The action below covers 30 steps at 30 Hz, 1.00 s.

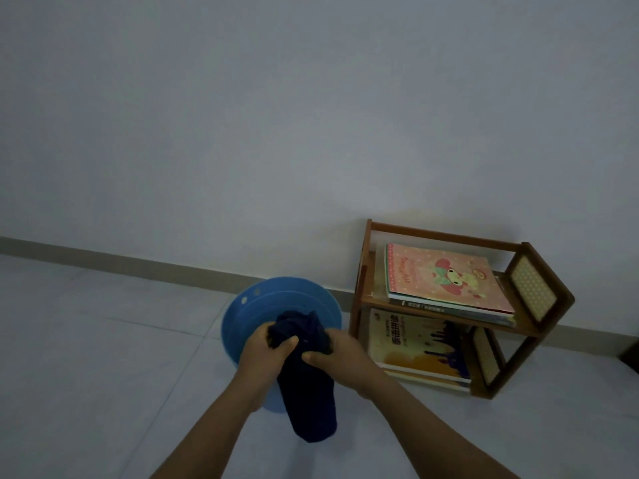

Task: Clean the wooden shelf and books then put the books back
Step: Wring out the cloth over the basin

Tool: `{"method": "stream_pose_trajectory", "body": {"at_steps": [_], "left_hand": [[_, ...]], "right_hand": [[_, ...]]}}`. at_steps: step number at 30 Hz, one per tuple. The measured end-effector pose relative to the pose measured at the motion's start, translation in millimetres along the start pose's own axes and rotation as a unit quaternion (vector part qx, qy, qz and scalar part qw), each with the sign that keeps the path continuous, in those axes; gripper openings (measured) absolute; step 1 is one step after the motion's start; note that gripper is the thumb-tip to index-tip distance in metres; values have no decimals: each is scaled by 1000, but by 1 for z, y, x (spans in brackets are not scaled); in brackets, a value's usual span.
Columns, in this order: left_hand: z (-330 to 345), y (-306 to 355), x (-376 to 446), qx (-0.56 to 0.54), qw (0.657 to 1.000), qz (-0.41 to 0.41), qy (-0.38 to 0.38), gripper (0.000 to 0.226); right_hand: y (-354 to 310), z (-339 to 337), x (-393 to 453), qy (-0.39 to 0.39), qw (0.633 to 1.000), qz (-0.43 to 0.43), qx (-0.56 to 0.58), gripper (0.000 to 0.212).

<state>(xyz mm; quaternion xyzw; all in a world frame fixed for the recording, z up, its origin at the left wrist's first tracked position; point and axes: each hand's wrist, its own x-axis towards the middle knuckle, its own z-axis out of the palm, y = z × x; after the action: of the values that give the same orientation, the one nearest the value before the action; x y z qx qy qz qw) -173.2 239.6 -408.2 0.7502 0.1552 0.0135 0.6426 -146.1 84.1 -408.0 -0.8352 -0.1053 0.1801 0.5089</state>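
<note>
A small two-tier wooden shelf [366,299] stands on the floor against the wall at the right. A stack of books topped by a pink book [446,278] lies on its upper tier. More books, a yellow-covered one [411,340] on top, lie on the lower tier. My left hand [264,350] and my right hand [340,357] both grip a dark blue cloth [307,399] over a blue basin. The cloth hangs down between my wrists.
A round blue plastic basin [249,305] sits on the tiled floor left of the shelf, close to the wall's skirting. Pale floor tiles [103,340] stretch to the left. A dark object [631,356] shows at the right edge.
</note>
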Motion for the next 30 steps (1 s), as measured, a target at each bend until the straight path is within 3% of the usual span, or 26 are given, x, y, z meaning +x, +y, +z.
{"method": "stream_pose_trajectory", "body": {"at_steps": [5,8,10,11,13,14,16,18,20,22,25,30], "left_hand": [[-3,-33,42,155,987,0,30,27],[-13,-44,55,234,967,37,-93,51],[-22,-48,60,324,920,52,-212,88],[-26,-49,60,399,878,39,-262,108],[-26,-53,53,525,788,43,-319,112],[-22,-55,49,548,771,58,-321,96],[-11,-62,42,551,784,84,-273,51],[-2,-66,39,579,780,124,-200,33],[2,-71,40,614,758,152,-158,36],[3,-78,41,637,742,159,-133,56],[5,-84,39,660,724,162,-117,77],[7,-90,36,648,738,161,-100,78]], "right_hand": [[19,28,47,70,991,65,-93,37],[27,29,54,61,984,28,-166,36],[33,21,56,-27,965,-24,-259,60],[34,17,56,-94,944,-31,-315,77],[34,12,56,-193,884,-34,-424,89],[34,14,55,-212,862,-48,-458,79],[35,24,53,-206,841,-83,-493,44],[42,35,53,-157,826,-128,-525,33],[51,41,54,-113,813,-167,-547,54],[57,42,54,-79,811,-180,-551,74],[62,43,52,-63,821,-180,-539,78],[61,44,50,-66,824,-176,-535,77]]}}
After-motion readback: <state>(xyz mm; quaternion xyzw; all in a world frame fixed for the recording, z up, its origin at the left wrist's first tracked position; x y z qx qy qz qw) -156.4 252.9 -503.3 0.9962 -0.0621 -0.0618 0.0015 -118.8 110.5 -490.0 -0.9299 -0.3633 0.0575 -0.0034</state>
